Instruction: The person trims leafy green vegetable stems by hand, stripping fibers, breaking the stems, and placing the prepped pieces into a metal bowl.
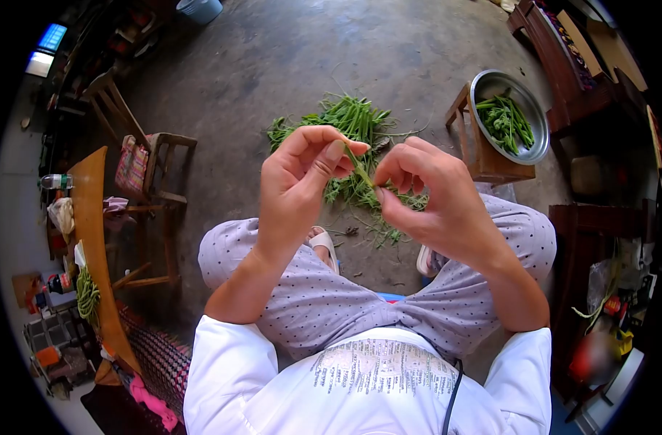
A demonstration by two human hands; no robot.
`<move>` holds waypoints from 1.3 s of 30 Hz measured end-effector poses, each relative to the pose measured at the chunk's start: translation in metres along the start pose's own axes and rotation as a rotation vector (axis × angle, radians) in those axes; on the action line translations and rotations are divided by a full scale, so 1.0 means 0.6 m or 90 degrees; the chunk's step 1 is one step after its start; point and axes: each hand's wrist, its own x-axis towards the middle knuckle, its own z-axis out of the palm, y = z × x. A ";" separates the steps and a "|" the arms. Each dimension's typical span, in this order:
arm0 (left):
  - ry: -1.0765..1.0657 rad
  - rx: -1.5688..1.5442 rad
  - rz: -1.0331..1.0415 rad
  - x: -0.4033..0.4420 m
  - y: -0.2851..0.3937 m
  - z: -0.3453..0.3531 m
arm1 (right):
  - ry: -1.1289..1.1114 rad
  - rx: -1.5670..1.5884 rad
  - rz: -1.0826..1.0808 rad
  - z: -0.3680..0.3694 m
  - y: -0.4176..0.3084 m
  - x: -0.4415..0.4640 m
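Observation:
Both hands are raised above my lap with a thin green vegetable stem point(359, 168) stretched between them. My left hand point(295, 181) pinches its upper end between thumb and fingers. The lower end is pinched by the thumb and fingertips of my right hand point(443, 196). Behind and below the hands, a loose pile of leafy green stems point(356, 116) lies on the floor, partly hidden by them. To the right, a metal basin point(542, 119) holds more green stems point(501, 119), sitting tilted in view on a wooden stool point(490, 168).
A wooden chair point(153, 156) with a checked cloth stands at left. Nearer is a wooden table point(89, 217), with a bundle of long green strands point(87, 296) at its edge. Dark wooden furniture point(563, 87) lines the right side. A blue bucket point(200, 9) stands far back.

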 end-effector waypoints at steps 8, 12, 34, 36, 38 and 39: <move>0.049 -0.099 -0.041 0.013 0.004 -0.028 | -0.173 -0.090 0.041 -0.009 0.019 -0.017; -0.022 -0.181 -0.089 0.011 -0.008 -0.031 | -0.100 -0.212 -0.055 -0.004 0.025 -0.015; -0.009 -0.207 -0.170 0.000 -0.028 -0.004 | 0.085 0.059 0.054 0.018 0.018 -0.005; -0.002 -0.217 -0.164 -0.001 -0.029 -0.001 | 0.096 0.043 0.046 0.021 0.021 -0.005; 0.004 -0.226 -0.159 -0.002 -0.030 0.001 | 0.108 0.028 0.038 0.024 0.022 -0.004; 0.003 -0.231 -0.159 -0.002 -0.030 0.001 | 0.114 0.021 0.035 0.025 0.022 -0.003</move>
